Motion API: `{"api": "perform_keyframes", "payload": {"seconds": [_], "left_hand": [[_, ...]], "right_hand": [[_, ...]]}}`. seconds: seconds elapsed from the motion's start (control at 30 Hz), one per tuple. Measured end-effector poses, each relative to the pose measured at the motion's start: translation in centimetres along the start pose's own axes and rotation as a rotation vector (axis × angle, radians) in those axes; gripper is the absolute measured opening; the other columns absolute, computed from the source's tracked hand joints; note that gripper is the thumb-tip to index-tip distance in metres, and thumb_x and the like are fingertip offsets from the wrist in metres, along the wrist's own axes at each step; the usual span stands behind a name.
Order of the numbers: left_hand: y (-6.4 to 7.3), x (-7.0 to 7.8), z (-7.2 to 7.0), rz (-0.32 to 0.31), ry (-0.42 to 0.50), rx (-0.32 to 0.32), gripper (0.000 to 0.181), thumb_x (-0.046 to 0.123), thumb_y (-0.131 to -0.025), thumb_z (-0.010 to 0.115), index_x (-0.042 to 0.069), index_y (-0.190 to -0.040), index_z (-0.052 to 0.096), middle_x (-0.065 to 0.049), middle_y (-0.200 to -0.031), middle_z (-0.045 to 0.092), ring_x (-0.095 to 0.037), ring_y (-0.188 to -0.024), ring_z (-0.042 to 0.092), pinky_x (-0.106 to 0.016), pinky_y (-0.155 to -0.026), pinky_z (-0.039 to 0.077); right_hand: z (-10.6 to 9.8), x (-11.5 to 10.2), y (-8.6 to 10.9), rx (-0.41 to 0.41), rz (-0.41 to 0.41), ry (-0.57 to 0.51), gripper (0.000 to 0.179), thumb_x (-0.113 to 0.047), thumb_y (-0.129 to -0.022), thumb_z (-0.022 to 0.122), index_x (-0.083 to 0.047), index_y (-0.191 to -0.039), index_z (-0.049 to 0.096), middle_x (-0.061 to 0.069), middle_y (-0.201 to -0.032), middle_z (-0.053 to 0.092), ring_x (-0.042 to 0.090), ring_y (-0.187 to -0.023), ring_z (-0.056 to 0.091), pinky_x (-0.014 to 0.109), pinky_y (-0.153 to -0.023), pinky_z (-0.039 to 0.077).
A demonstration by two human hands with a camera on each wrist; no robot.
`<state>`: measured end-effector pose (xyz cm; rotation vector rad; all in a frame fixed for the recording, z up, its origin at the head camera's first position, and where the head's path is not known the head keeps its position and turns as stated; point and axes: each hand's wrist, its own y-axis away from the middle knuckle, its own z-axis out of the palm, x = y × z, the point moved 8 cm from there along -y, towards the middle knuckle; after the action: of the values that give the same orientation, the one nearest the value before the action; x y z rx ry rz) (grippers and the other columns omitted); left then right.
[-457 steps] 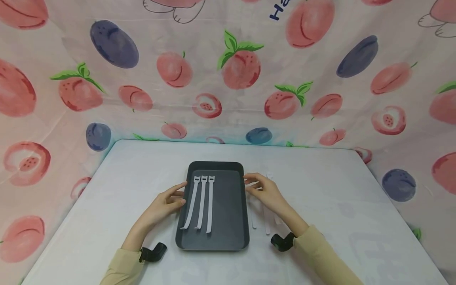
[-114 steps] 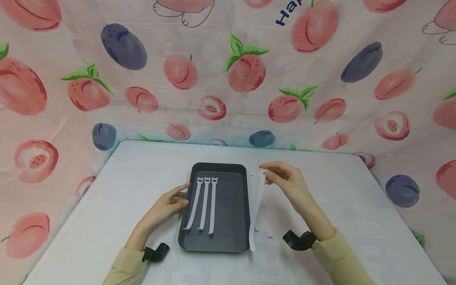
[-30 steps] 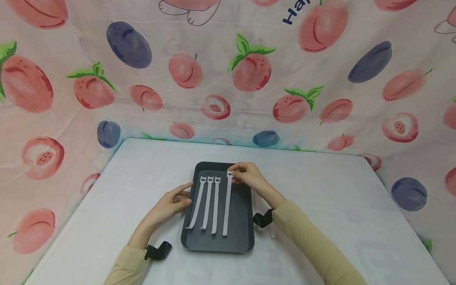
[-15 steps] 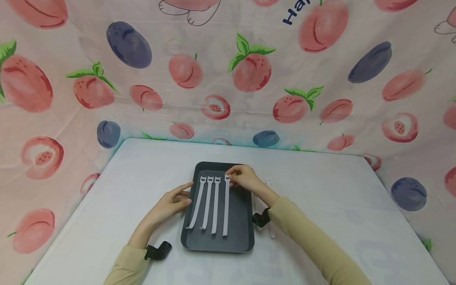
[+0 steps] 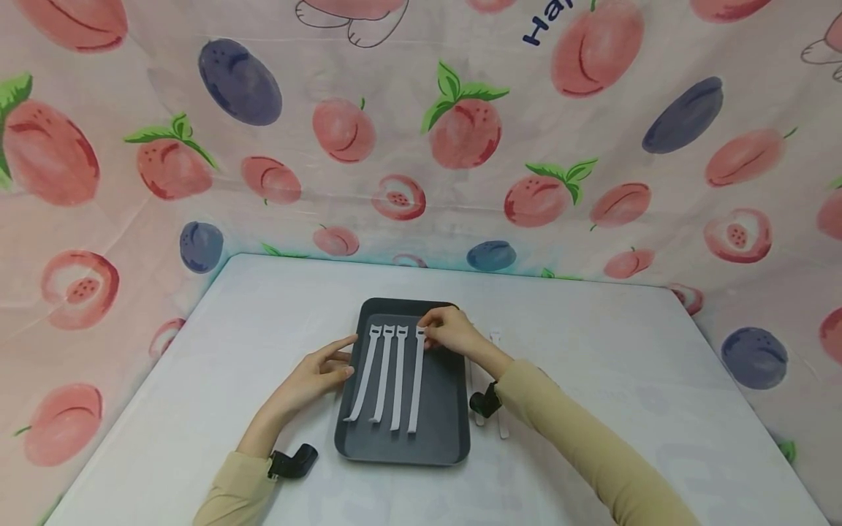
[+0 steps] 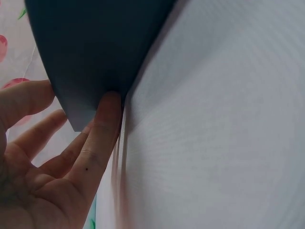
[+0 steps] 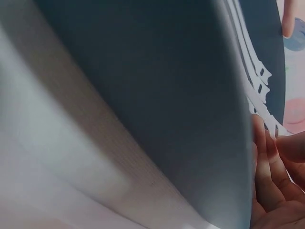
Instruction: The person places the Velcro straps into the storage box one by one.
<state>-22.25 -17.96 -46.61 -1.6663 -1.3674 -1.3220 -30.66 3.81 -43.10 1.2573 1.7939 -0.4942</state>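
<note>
Inside a dark tray on a white table, head view: pinches one white strap by its slotted end with the right hand, thumb and fingers closed on it. Lies just right of the tray's middle, with its long axis nearly parallel to the tray's long sides. Points the slotted end toward the far edge and the plain tail toward the near edge, slanting slightly left on the way. Keeps company with three more straps to its left, also laid lengthwise, slotted ends far, the leftmost slanting most. Touches the tray's left side with the left hand, fingers extended and loose. Right of the tray, on the table: further straps, partly hidden by the right forearm. Behind: a fruit-print cloth.

Left wrist view: rests relaxed, open left fingers against the tray's outer wall, close to the tabletop.

Right wrist view: holds the slotted end between thumb and fingertips, with the strap's length slanting toward upper left, alongside the others. Cannot make out the tail from this angle.
</note>
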Motion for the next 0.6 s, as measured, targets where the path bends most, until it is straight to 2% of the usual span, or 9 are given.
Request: {"api": "perform_keyframes", "payload": {"seconds": [0.37, 0.6], "left_hand": [[-0.02, 0.0, 0.03, 0.001, -0.004, -0.003, 0.059, 0.021, -0.094, 0.061, 0.018, -0.149, 0.037, -0.024, -0.136, 0.05, -0.034, -0.121, 0.056, -0.044, -0.095, 0.051], [-0.07, -0.12, 0.04, 0.007, -0.002, -0.004, 0.06, 0.022, -0.094, 0.061, 0.018, -0.149, 0.037, -0.024, -0.136, 0.051, -0.033, -0.12, 0.057, -0.043, -0.095, 0.051]], "right_hand": [[0.41, 0.09, -0.3, -0.012, -0.038, 0.093, 0.018, 0.0, -0.092, 0.055, 0.004, -0.105, 0.067, 0.016, -0.08, 0.069, 0.02, -0.068, 0.07, 0.03, -0.065, 0.058], [0.51, 0.04, -0.35, -0.009, -0.048, 0.112, 0.018, 0.0, -0.092, 0.055, 0.003, -0.105, 0.067, 0.016, -0.08, 0.07, 0.021, -0.069, 0.07, 0.031, -0.065, 0.058]]}}
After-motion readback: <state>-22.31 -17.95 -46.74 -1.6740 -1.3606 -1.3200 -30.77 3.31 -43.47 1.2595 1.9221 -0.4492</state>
